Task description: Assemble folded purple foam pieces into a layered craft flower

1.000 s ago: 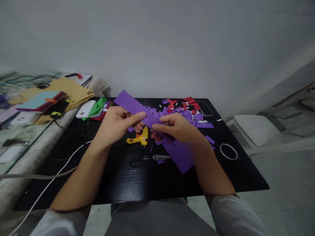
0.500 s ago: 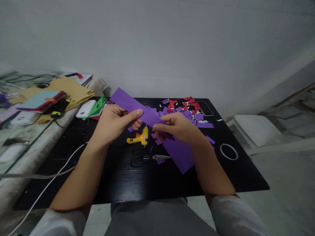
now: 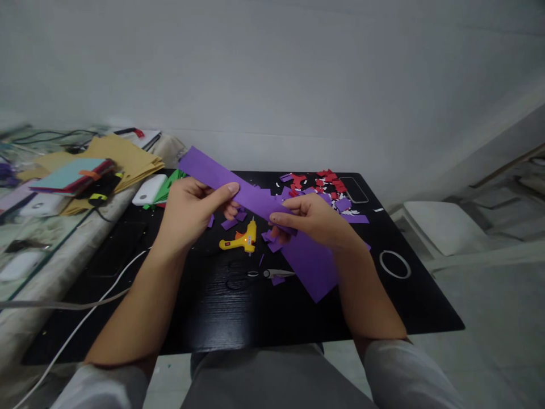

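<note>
Purple strip (image 3: pixel 254 199) pinched by our left hand (image 3: pixel 187 207) and right hand (image 3: pixel 313 220), we hold it above the black table (image 3: pixel 204 321); our hands have drawn apart, so more strip probably lies free between them

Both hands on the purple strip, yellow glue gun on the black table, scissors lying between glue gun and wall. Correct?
Scissors position is wrong: the head view shows the scissors on the person's side of the yellow glue gun. The rest holds: left hand and right hand on the purple strip, glue gun on the black table.
</note>
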`<state>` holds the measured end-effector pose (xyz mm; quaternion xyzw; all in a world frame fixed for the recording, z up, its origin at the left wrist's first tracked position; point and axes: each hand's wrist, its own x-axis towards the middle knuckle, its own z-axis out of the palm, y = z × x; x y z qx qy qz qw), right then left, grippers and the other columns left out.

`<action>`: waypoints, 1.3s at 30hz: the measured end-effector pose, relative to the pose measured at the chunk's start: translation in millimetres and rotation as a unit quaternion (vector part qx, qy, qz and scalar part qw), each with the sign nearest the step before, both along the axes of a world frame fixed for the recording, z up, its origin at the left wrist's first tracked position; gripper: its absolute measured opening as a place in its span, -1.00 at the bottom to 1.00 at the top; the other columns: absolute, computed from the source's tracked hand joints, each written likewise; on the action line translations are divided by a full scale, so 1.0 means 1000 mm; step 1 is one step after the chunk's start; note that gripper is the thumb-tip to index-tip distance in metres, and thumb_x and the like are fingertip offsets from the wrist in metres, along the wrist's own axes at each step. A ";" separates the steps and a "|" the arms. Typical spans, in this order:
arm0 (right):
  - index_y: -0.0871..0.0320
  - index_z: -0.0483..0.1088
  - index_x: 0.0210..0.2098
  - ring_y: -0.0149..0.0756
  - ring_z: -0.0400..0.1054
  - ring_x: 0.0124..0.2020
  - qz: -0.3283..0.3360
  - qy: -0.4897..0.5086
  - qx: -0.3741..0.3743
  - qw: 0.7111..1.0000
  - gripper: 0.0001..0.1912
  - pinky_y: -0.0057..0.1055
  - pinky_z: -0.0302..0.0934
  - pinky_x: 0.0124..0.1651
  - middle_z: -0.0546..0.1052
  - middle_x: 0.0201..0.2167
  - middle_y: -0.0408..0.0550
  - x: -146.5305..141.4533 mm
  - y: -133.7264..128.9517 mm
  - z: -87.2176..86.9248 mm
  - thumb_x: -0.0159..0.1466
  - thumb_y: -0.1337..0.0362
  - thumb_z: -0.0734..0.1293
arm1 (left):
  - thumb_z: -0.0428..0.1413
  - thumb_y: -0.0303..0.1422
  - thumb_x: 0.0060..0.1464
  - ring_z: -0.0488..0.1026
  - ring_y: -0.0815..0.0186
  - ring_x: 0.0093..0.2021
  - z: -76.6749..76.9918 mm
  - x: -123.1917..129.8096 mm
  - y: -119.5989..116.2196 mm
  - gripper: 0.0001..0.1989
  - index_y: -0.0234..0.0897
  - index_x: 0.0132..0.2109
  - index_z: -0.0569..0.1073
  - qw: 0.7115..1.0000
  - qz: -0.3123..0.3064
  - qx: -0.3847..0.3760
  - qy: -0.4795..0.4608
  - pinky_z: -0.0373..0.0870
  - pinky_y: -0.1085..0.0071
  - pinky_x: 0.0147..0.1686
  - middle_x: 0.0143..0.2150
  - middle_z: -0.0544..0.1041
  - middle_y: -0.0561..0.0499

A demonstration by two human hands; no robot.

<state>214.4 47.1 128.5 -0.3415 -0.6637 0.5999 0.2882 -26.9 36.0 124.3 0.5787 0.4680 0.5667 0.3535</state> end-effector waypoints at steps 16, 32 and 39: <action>0.20 0.63 -0.40 -0.40 0.47 -0.51 -0.023 0.001 0.019 1.000 -0.60 -0.46 0.37 -0.40 0.63 -0.50 -0.08 -0.003 0.000 -0.003 0.24 -0.05 0.53 | 0.39 -0.20 0.03 0.54 0.32 -0.59 -0.003 0.021 -0.006 -0.76 -0.26 -0.44 0.64 0.993 -0.098 -0.071 -0.003 0.56 0.43 -0.53 -0.52 0.64 0.01; 0.20 0.60 -0.41 -0.40 0.50 -0.53 -0.032 0.023 0.002 0.999 -0.60 -0.45 0.42 -0.41 0.66 -0.47 -0.06 -0.005 0.000 -0.004 0.20 -0.05 0.55 | 0.37 -0.22 0.05 0.56 0.31 -0.57 -0.005 0.022 -0.005 -0.76 -0.29 -0.41 0.61 0.995 -0.076 -0.055 -0.032 0.58 0.43 -0.51 -0.52 0.64 0.01; 0.19 0.62 -0.36 -0.38 0.53 -0.49 -0.031 0.033 -0.011 0.999 -0.60 -0.44 0.47 -0.37 0.68 -0.44 -0.06 -0.008 -0.002 -0.004 0.19 -0.06 0.56 | 0.38 -0.26 0.04 0.56 0.32 -0.56 -0.003 0.028 -0.008 -0.81 -0.30 -0.39 0.63 0.992 -0.104 -0.068 -0.011 0.57 0.45 -0.52 -0.50 0.65 0.01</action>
